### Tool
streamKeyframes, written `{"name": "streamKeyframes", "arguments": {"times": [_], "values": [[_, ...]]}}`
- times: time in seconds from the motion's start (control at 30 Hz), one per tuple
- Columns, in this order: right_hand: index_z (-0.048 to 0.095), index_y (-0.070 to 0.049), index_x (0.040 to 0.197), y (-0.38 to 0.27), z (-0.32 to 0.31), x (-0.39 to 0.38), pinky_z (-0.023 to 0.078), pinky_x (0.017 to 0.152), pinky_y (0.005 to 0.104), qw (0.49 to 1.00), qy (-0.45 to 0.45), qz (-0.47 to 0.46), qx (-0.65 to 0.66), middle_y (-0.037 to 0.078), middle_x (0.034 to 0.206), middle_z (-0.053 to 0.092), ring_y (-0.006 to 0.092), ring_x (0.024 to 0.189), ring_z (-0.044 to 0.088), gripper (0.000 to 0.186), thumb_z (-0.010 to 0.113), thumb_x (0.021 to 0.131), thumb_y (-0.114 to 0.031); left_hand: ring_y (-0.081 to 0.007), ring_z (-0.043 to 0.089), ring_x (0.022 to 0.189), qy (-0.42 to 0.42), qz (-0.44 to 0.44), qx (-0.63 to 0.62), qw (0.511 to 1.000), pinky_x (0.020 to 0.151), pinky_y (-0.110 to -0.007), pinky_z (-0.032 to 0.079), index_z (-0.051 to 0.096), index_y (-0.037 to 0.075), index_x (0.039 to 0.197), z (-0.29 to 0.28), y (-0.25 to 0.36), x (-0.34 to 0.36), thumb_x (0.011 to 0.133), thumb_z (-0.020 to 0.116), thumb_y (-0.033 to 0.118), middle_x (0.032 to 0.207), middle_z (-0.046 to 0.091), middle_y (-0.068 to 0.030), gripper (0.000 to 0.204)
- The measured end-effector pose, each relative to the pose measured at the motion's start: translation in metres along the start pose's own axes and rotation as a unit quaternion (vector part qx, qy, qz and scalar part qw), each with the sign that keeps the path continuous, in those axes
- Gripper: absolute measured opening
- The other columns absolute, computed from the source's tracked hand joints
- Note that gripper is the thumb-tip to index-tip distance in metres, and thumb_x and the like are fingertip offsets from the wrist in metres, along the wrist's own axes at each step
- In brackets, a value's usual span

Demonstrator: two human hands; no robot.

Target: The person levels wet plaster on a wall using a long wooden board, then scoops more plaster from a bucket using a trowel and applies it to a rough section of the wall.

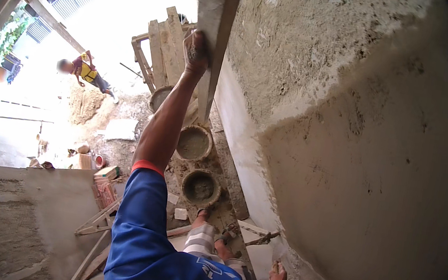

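Note:
My left hand [196, 53] is raised on an outstretched arm and closed around the edge of a long straightedge board [213, 18], which stands against the wall and runs out of the top of the view. Wet grey mortar coats the fingers. My right hand [278, 276] hangs low beside the wall with its fingers curled; what they hold, if anything, I cannot make out. To the right, the wall [371, 149] has smooth damp plaster over much of it and a rougher, drier band [306, 43] above.
Under me, a plank platform [234, 190] carries mortar buckets [201, 188], [195, 143] and a third bucket [160, 96], partly behind my arm. Upright boards [163, 45] stand beyond. Below on the left are a person [89, 70], a sand heap [85, 103] and stacked bricks [105, 189].

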State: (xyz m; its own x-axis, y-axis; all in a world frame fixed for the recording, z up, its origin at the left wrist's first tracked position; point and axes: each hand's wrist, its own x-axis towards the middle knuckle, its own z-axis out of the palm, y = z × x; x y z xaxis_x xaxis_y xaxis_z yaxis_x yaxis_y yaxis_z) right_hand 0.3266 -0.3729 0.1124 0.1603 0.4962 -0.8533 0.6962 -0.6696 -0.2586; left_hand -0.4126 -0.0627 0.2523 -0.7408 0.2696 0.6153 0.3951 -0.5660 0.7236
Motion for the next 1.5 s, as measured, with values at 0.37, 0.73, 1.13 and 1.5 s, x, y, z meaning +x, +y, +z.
{"name": "streamKeyframes", "arguments": {"times": [0.37, 0.73, 1.13, 1.5], "values": [[0.034, 0.0, 0.143, -0.013, 0.035, -0.045, 0.039, 0.039, 0.0297, 0.997, -0.01, 0.051, 0.057, 0.01, 0.08, 0.061, 0.0138, 0.047, 0.052, 0.073, 0.065, 0.077, -0.003, -0.0402, 0.05, 0.061, -0.106, 0.003, 0.196, 0.975, 0.057, -0.046, 0.039, 0.051, 0.002, 0.08, 0.017, -0.096, -0.012, 0.093, 0.035, 0.062, 0.067, 0.052, -0.0224, 0.063], [0.033, -0.004, 0.144, -0.022, 0.031, -0.062, 0.04, 0.042, 0.0293, 0.992, 0.018, 0.089, 0.082, 0.01, 0.081, 0.062, 0.0125, 0.051, 0.052, 0.074, 0.066, 0.078, -0.003, -0.0455, 0.056, 0.079, -0.286, 0.019, 0.295, 0.911, 0.065, -0.05, 0.044, 0.048, 0.003, 0.095, 0.057, -0.1, -0.031, 0.081, 0.066, 0.049, 0.086, 0.058, -0.0236, 0.051], [0.031, -0.007, 0.146, -0.023, 0.034, -0.084, 0.037, 0.04, 0.029, 0.992, 0.025, 0.068, 0.104, 0.007, 0.074, 0.059, 0.0116, 0.049, 0.048, 0.074, 0.066, 0.081, -0.006, -0.0418, 0.058, 0.09, -0.275, -0.131, 0.371, 0.877, 0.079, -0.05, 0.044, 0.052, 0.001, 0.098, 0.145, -0.106, -0.059, 0.076, 0.074, 0.032, 0.095, 0.06, -0.0229, 0.045], [0.026, -0.007, 0.148, 0.012, 0.054, -0.098, 0.033, 0.039, 0.0303, 0.979, 0.023, 0.109, 0.171, 0.005, 0.067, 0.053, 0.0119, 0.048, 0.044, 0.073, 0.062, 0.084, -0.006, -0.0436, 0.053, 0.107, -0.268, -0.097, 0.305, 0.909, 0.089, -0.046, 0.043, 0.04, -0.006, 0.123, 0.141, -0.115, -0.074, 0.068, 0.081, 0.039, 0.114, 0.054, -0.0282, 0.082]]}}
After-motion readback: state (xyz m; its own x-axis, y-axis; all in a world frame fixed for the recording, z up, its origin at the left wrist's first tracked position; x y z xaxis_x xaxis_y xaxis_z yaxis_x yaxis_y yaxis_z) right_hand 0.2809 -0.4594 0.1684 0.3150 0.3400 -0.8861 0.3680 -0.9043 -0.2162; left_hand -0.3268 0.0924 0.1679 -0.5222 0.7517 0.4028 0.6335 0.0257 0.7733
